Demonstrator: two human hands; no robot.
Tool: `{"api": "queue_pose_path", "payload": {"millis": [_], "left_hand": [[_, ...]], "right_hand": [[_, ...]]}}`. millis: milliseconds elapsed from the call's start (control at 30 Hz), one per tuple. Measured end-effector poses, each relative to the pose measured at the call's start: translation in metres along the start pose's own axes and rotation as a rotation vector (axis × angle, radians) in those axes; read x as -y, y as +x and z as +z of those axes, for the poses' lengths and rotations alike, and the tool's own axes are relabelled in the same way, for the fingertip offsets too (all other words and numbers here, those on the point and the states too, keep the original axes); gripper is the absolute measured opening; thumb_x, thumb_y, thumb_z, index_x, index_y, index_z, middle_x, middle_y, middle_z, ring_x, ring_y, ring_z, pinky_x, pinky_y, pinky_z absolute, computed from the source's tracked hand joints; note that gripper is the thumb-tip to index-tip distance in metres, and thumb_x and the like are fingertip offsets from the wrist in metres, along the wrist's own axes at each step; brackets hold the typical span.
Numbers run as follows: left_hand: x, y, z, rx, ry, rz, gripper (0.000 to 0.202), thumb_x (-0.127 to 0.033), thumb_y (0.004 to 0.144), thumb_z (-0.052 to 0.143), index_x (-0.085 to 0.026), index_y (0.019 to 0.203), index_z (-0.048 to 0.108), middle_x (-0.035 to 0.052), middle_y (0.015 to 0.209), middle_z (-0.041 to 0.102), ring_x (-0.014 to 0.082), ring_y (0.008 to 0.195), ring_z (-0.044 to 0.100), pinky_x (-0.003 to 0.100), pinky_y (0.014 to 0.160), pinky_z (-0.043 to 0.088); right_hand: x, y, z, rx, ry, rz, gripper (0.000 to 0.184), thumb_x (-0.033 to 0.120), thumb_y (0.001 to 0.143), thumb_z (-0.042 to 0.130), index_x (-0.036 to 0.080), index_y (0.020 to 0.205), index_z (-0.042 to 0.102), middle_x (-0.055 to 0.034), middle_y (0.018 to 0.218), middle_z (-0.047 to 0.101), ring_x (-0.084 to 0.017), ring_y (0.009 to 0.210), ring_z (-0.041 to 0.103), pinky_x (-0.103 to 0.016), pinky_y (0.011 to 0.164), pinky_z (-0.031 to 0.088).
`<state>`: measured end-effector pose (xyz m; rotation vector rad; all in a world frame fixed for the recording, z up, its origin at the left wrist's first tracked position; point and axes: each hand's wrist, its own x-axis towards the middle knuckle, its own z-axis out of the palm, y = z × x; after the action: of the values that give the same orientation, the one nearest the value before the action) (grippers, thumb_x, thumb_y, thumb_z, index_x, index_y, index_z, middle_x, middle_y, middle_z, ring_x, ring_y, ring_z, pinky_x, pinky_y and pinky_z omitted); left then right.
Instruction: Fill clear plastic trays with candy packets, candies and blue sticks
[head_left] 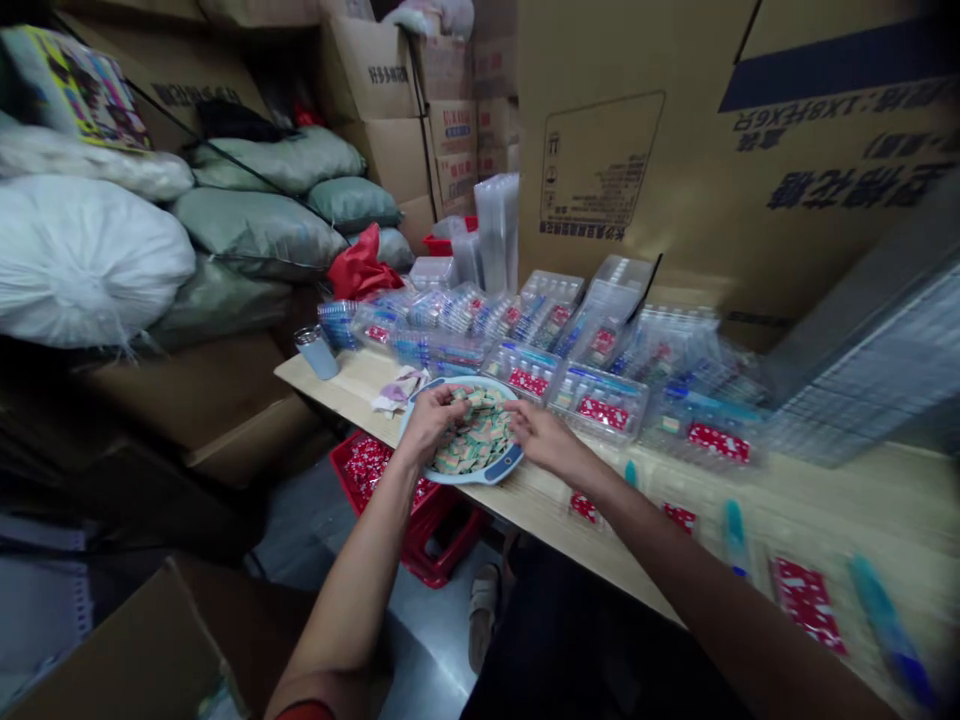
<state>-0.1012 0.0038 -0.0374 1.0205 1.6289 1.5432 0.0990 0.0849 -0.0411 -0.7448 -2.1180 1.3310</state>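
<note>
A round pale-blue plastic tray with a short handle [487, 477] sits on the edge of a light wooden table [337, 384]. It holds a heap of small wrapped packets in green, cream and orange [476, 440]. My left hand [431, 420] lies over the tray's left side, its fingers curling down onto the heap. My right hand [541, 440] reaches in from the right, fingertips at the heap's edge. Neither view of the fingers settles whether a packet is pinched.
Clear plastic packs with red labels [600, 400] crowd the table behind the tray, beside a metal cup [316, 352]. A red crate [435, 540] stands on the floor below. Stacked cardboard boxes [390, 70] and bulging sacks [255, 232] rise behind.
</note>
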Motion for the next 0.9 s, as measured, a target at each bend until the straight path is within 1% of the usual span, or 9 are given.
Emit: {"api": "queue_pose_path", "payload": {"millis": [100, 167, 267, 433, 633, 700, 800, 867, 900], "left_hand": [[0.003, -0.004, 0.014, 0.053, -0.154, 0.000, 0.045, -0.037, 0.060, 0.087, -0.014, 0.095, 0.071, -0.0012, 0.071, 0.067, 0.0097, 0.057, 0.055, 0.022, 0.059, 0.044], [0.006, -0.006, 0.018, 0.063, -0.164, 0.022, 0.049, -0.037, 0.061, 0.089, -0.015, 0.101, 0.071, -0.0033, 0.066, 0.064, 0.0087, 0.055, 0.053, 0.020, 0.057, 0.043], [0.011, -0.006, 0.016, 0.077, -0.159, 0.029, 0.055, -0.040, 0.066, 0.087, -0.014, 0.111, 0.070, -0.0024, 0.068, 0.066, 0.0101, 0.057, 0.055, 0.021, 0.058, 0.043], [0.022, 0.000, 0.009, -0.038, -0.004, 0.090, 0.042, -0.044, 0.081, 0.073, -0.017, 0.114, 0.073, 0.0027, 0.088, 0.071, 0.0142, 0.069, 0.058, 0.025, 0.063, 0.044], [0.030, 0.005, 0.011, -0.125, 0.071, 0.075, 0.045, -0.040, 0.089, 0.063, -0.020, 0.129, 0.058, 0.0014, 0.086, 0.069, 0.0152, 0.066, 0.056, 0.027, 0.065, 0.045], [0.029, 0.006, 0.011, -0.130, 0.095, 0.093, 0.037, -0.041, 0.092, 0.058, -0.021, 0.123, 0.058, 0.0028, 0.090, 0.070, 0.0157, 0.068, 0.057, 0.027, 0.066, 0.046], [0.028, 0.006, 0.010, -0.214, 0.244, 0.191, 0.025, -0.037, 0.093, 0.055, -0.020, 0.107, 0.067, 0.0073, 0.101, 0.070, 0.0209, 0.091, 0.063, 0.032, 0.082, 0.050], [0.027, 0.007, 0.009, -0.266, 0.284, 0.227, 0.025, -0.035, 0.090, 0.058, -0.019, 0.106, 0.071, 0.0079, 0.104, 0.070, 0.0230, 0.100, 0.063, 0.034, 0.089, 0.049], [0.027, 0.007, 0.009, -0.265, 0.252, 0.218, 0.028, -0.034, 0.088, 0.062, -0.019, 0.110, 0.071, 0.0070, 0.099, 0.071, 0.0227, 0.097, 0.064, 0.034, 0.087, 0.050]], "right_hand": [[0.001, 0.034, 0.025, -0.031, 0.126, 0.186, 0.021, 0.018, 0.082, 0.064, 0.020, 0.103, 0.065, 0.0013, 0.068, 0.062, -0.018, 0.060, 0.059, -0.027, 0.057, 0.043], [-0.001, 0.047, 0.036, -0.049, 0.153, 0.211, 0.003, 0.020, 0.083, 0.062, 0.020, 0.086, 0.062, 0.0026, 0.061, 0.058, -0.015, 0.054, 0.054, -0.025, 0.052, 0.039], [-0.007, 0.054, 0.043, -0.072, 0.172, 0.198, 0.010, 0.021, 0.082, 0.058, 0.022, 0.073, 0.055, 0.0037, 0.058, 0.055, -0.013, 0.050, 0.050, -0.023, 0.049, 0.036], [-0.016, 0.054, 0.045, -0.104, 0.257, 0.152, 0.013, 0.034, 0.079, 0.056, 0.022, 0.075, 0.055, 0.0043, 0.061, 0.053, -0.013, 0.054, 0.049, -0.023, 0.050, 0.040], [-0.027, 0.054, 0.049, -0.126, 0.304, 0.070, 0.021, 0.042, 0.074, 0.056, 0.021, 0.073, 0.059, 0.0034, 0.061, 0.053, -0.014, 0.056, 0.049, -0.023, 0.050, 0.037], [-0.030, 0.056, 0.051, -0.149, 0.314, 0.053, 0.022, 0.043, 0.075, 0.055, 0.021, 0.076, 0.060, 0.0032, 0.062, 0.054, -0.014, 0.058, 0.050, -0.024, 0.052, 0.039], [-0.029, 0.060, 0.053, -0.168, 0.332, 0.042, 0.024, 0.044, 0.076, 0.054, 0.022, 0.079, 0.060, 0.0031, 0.064, 0.055, -0.015, 0.059, 0.051, -0.026, 0.056, 0.041], [-0.026, 0.061, 0.053, -0.164, 0.339, 0.031, 0.025, 0.045, 0.075, 0.054, 0.021, 0.078, 0.060, 0.0024, 0.065, 0.056, -0.015, 0.061, 0.052, -0.027, 0.058, 0.041], [-0.024, 0.060, 0.053, -0.157, 0.342, 0.020, 0.025, 0.045, 0.075, 0.055, 0.021, 0.078, 0.061, 0.0020, 0.066, 0.056, -0.016, 0.062, 0.053, -0.027, 0.059, 0.041]]}}
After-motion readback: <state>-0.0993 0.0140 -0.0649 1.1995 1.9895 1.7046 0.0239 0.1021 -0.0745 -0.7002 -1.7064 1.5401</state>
